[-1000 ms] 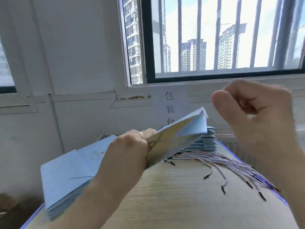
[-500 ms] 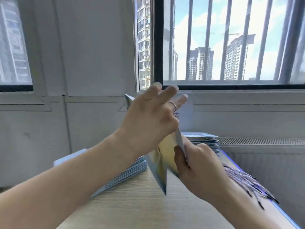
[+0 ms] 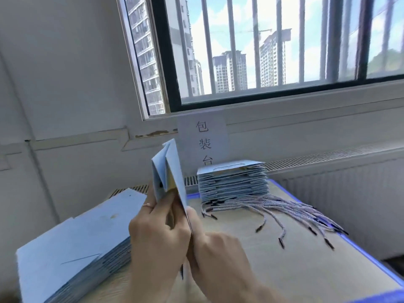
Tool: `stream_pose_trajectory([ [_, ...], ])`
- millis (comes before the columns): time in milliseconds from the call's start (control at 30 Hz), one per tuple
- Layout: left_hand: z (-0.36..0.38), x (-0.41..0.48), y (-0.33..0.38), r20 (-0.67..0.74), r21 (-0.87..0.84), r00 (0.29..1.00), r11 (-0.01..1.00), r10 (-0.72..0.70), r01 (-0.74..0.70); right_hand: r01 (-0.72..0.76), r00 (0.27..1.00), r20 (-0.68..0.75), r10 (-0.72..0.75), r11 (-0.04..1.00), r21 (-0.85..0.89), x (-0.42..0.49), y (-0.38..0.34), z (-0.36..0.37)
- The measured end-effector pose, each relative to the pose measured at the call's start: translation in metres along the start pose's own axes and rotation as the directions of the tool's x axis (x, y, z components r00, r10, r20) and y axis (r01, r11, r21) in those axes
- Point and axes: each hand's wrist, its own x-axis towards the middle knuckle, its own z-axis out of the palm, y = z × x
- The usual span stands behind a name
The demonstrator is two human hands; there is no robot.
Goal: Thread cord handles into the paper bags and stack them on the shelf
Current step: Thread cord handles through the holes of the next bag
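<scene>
A folded light-blue paper bag [image 3: 169, 169] stands upright above the table, its panels spread a little at the top. My left hand [image 3: 157, 237] grips its left side, fingers tucked between the panels. My right hand [image 3: 215, 252] holds the right panel's lower edge, thumb up along it. A loose bunch of grey-white cords [image 3: 284, 212] with black tips lies on the table to the right of the hands. No cord shows in the held bag.
A stack of flat blue bags [image 3: 72, 248] lies at the left on the wooden table [image 3: 284, 265]. A second, neater stack of bags [image 3: 234, 180] stands at the back by the wall, under a paper sign [image 3: 203, 141]. Barred window above; radiator at right.
The bag went from tilted to upright in front of me. My left hand slid down from the bag's top to its side. The view swung left and tilted.
</scene>
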Motion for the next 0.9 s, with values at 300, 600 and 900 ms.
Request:
stream_pose_trajectory([
  [300, -0.002, 0.019, -0.025, -0.106, 0.028, 0.994, 0.999, 0.029, -0.027, 0.043, 0.997, 0.054, -0.046, 0.997, 0.068, 0.063, 0.061, -0.038],
  [600, -0.001, -0.002, -0.041, -0.074, -0.056, 0.997, 0.998, -0.028, 0.024, -0.150, 0.914, 0.355, 0.195, 0.977, -0.151, 0.085, 0.082, 0.022],
  [900, -0.006, -0.006, -0.038, -0.041, -0.243, 0.990, 0.963, -0.131, 0.118, -0.124, 0.932, 0.352, 0.085, 0.988, 0.090, 0.070, 0.066, 0.014],
])
